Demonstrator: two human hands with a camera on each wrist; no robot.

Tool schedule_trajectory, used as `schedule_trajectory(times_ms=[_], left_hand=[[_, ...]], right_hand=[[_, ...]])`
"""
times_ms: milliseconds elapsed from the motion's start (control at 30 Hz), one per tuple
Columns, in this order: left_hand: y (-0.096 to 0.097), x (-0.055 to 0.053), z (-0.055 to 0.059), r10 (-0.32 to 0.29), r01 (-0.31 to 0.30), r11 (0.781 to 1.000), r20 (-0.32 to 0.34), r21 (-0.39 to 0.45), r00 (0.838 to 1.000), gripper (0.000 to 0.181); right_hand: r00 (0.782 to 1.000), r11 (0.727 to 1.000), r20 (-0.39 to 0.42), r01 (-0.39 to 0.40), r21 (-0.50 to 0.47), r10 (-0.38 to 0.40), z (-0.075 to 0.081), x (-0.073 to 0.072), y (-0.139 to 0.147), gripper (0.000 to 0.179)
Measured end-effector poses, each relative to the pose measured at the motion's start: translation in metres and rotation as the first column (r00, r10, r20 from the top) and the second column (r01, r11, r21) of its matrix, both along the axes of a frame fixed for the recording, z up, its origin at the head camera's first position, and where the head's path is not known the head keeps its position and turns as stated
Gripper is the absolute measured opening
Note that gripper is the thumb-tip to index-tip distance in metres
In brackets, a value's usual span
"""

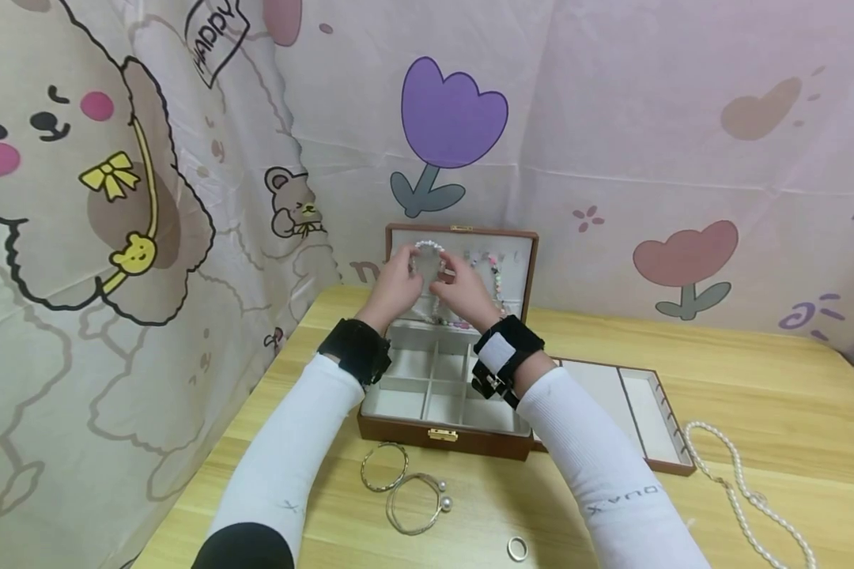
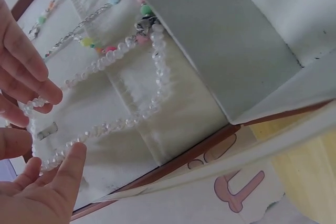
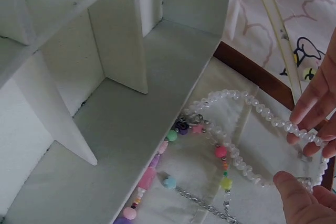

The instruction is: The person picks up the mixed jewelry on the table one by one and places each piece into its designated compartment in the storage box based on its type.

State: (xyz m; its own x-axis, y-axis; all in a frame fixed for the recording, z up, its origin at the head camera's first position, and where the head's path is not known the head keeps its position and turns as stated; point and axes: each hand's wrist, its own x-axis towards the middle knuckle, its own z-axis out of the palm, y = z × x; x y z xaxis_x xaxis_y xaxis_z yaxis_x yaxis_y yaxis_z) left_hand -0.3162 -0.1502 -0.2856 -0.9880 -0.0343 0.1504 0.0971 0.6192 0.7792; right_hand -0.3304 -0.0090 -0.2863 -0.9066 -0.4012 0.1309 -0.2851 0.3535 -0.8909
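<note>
A loop of clear white beads, a beaded necklace (image 3: 265,113), hangs against the pale inner side of the raised lid (image 1: 534,261) of a brown jewelry box (image 1: 398,431). My left hand (image 1: 396,286) holds one side of its upper part between thumb and fingers. On the other side, my right hand (image 1: 466,291) pinches the strand near the top. The loop's lower end droops to the foot of the lid, beside a colourful beaded strand (image 3: 149,177) and a silver chain (image 3: 197,199) with a blue bead.
Divided compartments (image 1: 410,362) fill the box's base. To its right lies a shallow tray (image 1: 598,395), then a pearl necklace (image 1: 738,466). In front are a gold bangle (image 1: 363,472), a wire bangle with pearls (image 1: 446,503) and a ring (image 1: 509,548). A printed curtain (image 1: 583,174) hangs behind.
</note>
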Motion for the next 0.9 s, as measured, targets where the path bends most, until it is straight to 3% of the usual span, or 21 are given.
schedule_trajectory(times_ms=[433, 667, 900], left_hand=[[0.005, -0.004, -0.009, 0.017, -0.022, 0.995, -0.059, -0.094, 0.998, 0.045], [0.002, -0.003, -0.018, 0.002, -0.007, 0.993, -0.048, -0.118, 0.999, 0.050], [0.001, -0.002, -0.022, -0.019, 0.012, 0.984, -0.039, -0.176, 0.999, 0.052]], right_hand=[[0.999, 1.000, -0.043, 0.007, 0.014, -0.007, -0.006, -0.002, -0.002, 0.064], [0.998, 0.998, -0.059, 0.003, 0.063, 0.001, -0.015, -0.003, -0.001, 0.067], [0.987, 0.989, -0.160, -0.010, 0.148, 0.034, -0.022, -0.002, 0.002, 0.059]])
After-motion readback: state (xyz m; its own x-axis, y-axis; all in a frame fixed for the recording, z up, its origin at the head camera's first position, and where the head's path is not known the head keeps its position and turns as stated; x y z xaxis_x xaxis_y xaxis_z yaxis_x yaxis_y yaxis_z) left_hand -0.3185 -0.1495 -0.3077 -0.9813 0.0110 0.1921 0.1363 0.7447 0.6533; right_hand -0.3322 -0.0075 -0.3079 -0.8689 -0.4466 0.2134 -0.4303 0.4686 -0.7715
